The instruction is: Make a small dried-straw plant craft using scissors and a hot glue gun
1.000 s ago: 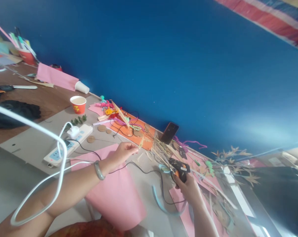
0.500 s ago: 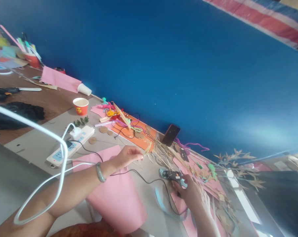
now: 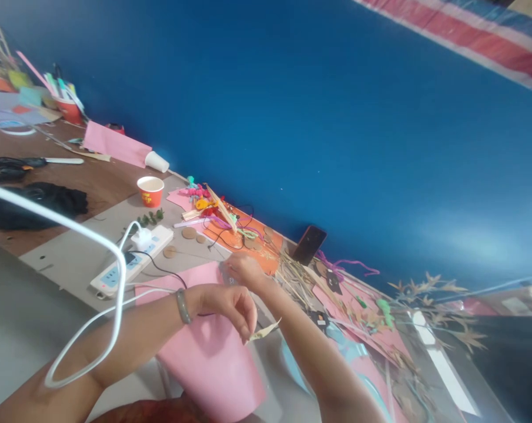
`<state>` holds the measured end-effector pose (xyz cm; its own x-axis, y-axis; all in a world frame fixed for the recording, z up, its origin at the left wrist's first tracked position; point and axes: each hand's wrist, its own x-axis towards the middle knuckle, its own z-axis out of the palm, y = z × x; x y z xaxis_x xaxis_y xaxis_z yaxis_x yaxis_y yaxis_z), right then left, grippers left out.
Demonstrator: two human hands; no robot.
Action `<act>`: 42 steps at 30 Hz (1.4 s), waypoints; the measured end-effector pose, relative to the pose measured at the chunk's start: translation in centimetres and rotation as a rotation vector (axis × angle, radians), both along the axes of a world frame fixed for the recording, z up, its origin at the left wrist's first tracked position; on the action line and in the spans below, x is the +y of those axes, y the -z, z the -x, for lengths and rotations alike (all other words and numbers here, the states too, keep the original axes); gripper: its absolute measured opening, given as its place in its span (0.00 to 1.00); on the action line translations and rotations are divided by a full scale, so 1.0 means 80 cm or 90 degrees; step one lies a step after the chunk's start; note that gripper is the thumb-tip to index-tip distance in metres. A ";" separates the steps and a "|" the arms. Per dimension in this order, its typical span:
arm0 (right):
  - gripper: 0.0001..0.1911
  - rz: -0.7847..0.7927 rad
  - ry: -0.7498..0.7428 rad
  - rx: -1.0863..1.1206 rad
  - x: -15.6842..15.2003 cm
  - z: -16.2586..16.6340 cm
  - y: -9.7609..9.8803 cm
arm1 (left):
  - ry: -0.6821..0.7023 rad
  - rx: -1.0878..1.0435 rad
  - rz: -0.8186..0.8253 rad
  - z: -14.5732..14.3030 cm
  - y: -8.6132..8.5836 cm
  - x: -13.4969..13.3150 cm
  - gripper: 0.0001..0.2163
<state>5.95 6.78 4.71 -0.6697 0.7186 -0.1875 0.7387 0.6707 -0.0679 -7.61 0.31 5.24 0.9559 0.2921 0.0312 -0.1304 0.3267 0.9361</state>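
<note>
My left hand (image 3: 233,308), with a bracelet on its wrist, is closed in a pinch on a thin, pale dried leaf (image 3: 266,331). The leaf points right, over the near side of the pink paper (image 3: 217,352). Beyond it, my right hand (image 3: 244,271) reaches across with curled fingers at the far edge of that paper. A small grey part (image 3: 228,276) shows beside its fingers; the rest is hidden, so its kind is unclear. My right forearm crosses in front of the dried stems (image 3: 296,273) and a light blue strip (image 3: 294,361).
A white power strip (image 3: 133,261) with cables lies at left, near a red paper cup (image 3: 150,191). A white cable (image 3: 119,294) loops across the foreground. Orange paper (image 3: 266,258) with craft bits and a phone (image 3: 310,244) are along the blue wall (image 3: 270,117).
My right hand has moved left and away from me, off the spot beside the black labelled item. My left hand has drawn nearer with the leaf. The view has shifted slightly.
</note>
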 end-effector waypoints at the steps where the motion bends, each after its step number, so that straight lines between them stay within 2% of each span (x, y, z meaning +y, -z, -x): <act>1: 0.12 -0.003 -0.008 -0.016 0.009 0.013 0.002 | 0.001 -0.001 0.012 0.000 0.001 0.001 0.13; 4: 0.10 -0.002 -0.018 -0.056 0.026 0.040 0.005 | -0.014 -0.009 0.045 0.000 0.005 0.003 0.12; 7: 0.11 0.008 -0.016 -0.091 0.032 0.050 0.008 | -0.024 -0.027 0.059 0.002 0.005 0.004 0.11; 13: 0.14 0.034 0.004 -0.092 0.029 0.051 0.019 | -0.004 -0.028 0.060 0.004 0.002 0.003 0.10; 17: 0.10 0.052 0.049 -0.026 0.027 0.042 0.023 | -0.012 -0.031 0.077 0.003 0.002 0.002 0.10; 22: 0.07 0.045 0.180 0.168 0.034 -0.002 0.008 | -0.085 -0.050 0.102 0.001 0.001 0.002 0.11; 28: 0.15 0.015 0.378 0.511 0.033 -0.091 -0.021 | -0.134 -0.129 0.161 -0.001 0.005 0.003 0.08; 32: 0.15 -0.028 0.482 0.721 0.016 -0.145 -0.042 | -0.133 -0.172 0.188 -0.004 0.015 0.008 0.06; 34: 0.14 -0.031 0.558 0.901 0.003 -0.167 -0.054 | -0.130 -0.190 0.188 -0.006 0.022 0.013 0.07; 36: 0.16 -0.042 0.601 1.021 -0.014 -0.182 -0.062 | -0.131 -0.203 0.183 -0.008 0.029 0.017 0.07; 39: 0.22 -0.039 0.623 1.095 -0.043 -0.191 -0.063 | -0.165 -0.222 0.189 -0.009 0.036 0.022 0.05; 42: 0.27 -0.057 0.633 1.082 -0.072 -0.193 -0.056 | -0.196 -0.250 0.201 -0.009 0.038 0.024 0.04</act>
